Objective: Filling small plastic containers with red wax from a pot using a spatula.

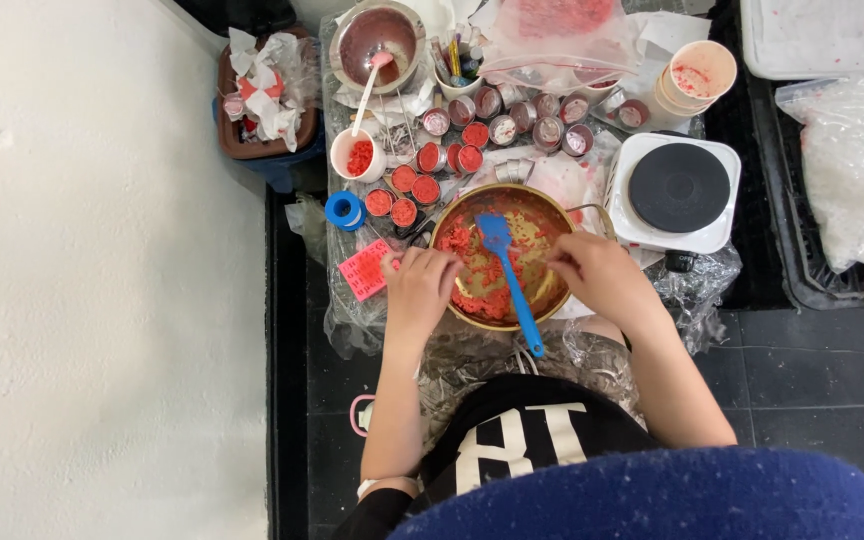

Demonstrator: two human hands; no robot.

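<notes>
Both hands at gold bowl rim. Left hand curled, gripping near edge to steady it. Right hand loosely closed; contents unclear. Blue spatula rests unheld in red mixture.

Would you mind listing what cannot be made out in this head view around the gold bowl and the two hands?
- Left hand fingertips: curled over the gold bowl rim, so any grip is hidden.
- Right hand fingertips: also curled out of sight.
- Bowl's near wall: covered by both hands and the blue spatula.
- Small tins: contents too small to identify.
</notes>
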